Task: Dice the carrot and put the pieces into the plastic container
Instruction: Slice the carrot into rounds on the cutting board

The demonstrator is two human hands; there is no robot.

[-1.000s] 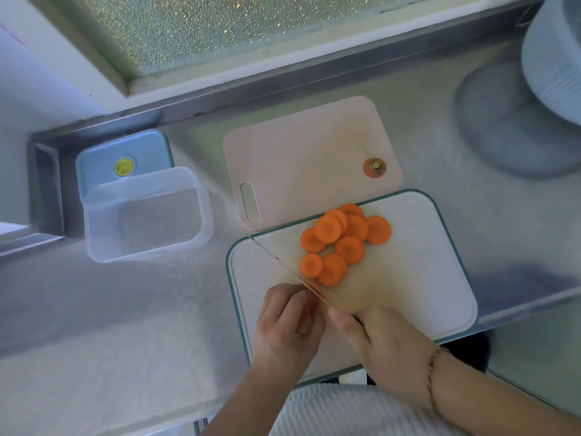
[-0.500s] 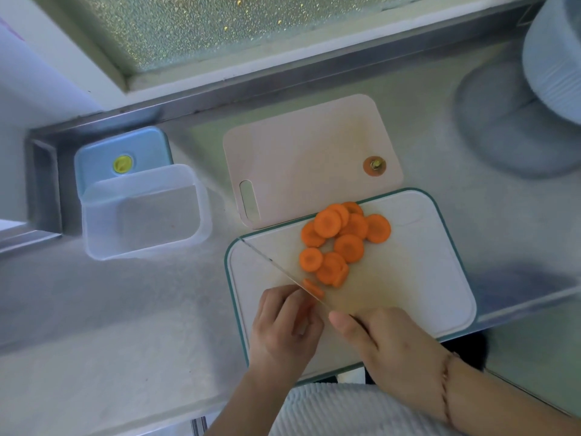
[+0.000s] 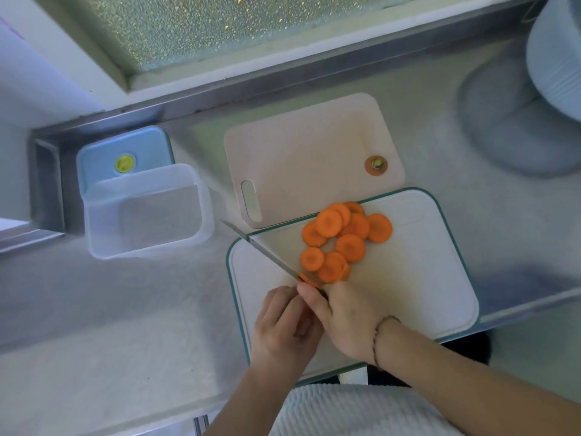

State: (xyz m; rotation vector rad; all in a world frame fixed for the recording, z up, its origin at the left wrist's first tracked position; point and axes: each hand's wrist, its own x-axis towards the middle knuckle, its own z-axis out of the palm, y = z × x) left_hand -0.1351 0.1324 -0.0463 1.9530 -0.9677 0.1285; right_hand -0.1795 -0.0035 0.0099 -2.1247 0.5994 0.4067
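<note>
Right hand (image 3: 349, 322) grips the knife (image 3: 270, 256) over the white cutting board (image 3: 424, 278), left hand (image 3: 283, 325) fingers curled on a mostly hidden carrot stub beside the blade: risk of nicked fingertips; slices (image 3: 339, 240) piled, container (image 3: 147, 212) empty on the tabletop

Home kitchen: steel counter (image 3: 125, 341), cutting boards (image 3: 408, 294), frosted window (image 3: 220, 23).

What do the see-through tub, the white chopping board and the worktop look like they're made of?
The plastic container looks like frosted translucent plastic: the counter shows dimly through its walls. The white cutting board, teal-rimmed and matte, is probably plastic too. The counter looks like brushed stainless steel, grey with a soft sheen and a folded metal back edge.
</note>
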